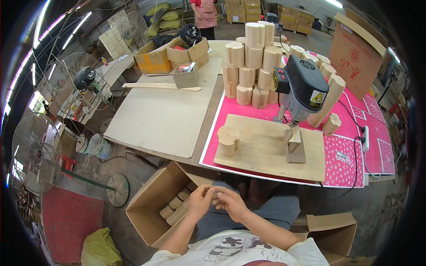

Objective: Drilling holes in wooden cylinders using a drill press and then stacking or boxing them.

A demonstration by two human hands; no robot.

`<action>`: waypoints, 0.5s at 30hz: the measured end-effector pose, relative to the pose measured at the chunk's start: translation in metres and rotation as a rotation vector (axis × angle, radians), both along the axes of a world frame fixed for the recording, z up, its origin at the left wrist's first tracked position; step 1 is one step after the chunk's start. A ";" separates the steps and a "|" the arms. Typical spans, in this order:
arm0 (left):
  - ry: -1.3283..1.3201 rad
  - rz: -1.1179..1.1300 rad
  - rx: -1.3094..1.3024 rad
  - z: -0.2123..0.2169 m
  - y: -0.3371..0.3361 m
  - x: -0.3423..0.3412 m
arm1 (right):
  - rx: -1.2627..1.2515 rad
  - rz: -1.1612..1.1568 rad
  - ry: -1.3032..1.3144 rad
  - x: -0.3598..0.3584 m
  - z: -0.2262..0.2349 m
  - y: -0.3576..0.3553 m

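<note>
Pink sheeting point(341, 168) covered the right part of the table, and a pale panel point(168, 119) lay over the left. On the pink side, a wide plank point(262, 146) lay beneath the drill press point(306, 84), probably to shield the covering and give the work a flat bed; one grooved wooden block point(228, 141) stood upright near its left end, apart from the drill. Behind, more blocks stood in a stacked pile point(254, 57), likely set upright to save room while staying within reach. Close to the person, the left hand point(202, 201) and right hand point(230, 204) met above the lap, their fingers curled inward and tips drawn together; whether they pinched some small thing could not be told. Just beside the left hand, wooden pieces point(175, 203) lay in an open carton point(148, 217) below the table edge, perhaps placed there so each could be lowered in easily. Left forearm and hand hid part of that carton. Another open carton point(333, 239) stood at the lower right. A power cable point(357, 155) trailed over the sheeting right of the plank, where it could snag, and a tall carton point(355, 57) blocked the view behind. To the left stood a floor fan point(37, 150); beyond the table, a co-worker in a pink apron point(205, 13).
</note>
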State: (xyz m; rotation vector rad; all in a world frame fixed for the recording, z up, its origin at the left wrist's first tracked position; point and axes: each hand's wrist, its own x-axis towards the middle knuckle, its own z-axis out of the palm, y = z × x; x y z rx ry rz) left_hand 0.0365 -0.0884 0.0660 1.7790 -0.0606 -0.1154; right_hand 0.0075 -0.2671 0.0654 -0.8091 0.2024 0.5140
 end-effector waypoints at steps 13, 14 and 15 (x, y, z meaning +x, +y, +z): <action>0.194 0.049 -0.151 -0.003 0.005 0.002 | -0.119 0.033 -0.036 -0.005 -0.001 0.004; 0.191 0.049 -0.131 -0.001 0.008 0.001 | -0.135 0.043 -0.040 -0.005 -0.002 0.007; 0.181 0.023 -0.122 -0.001 0.009 0.000 | -0.145 0.021 -0.040 -0.008 -0.003 0.007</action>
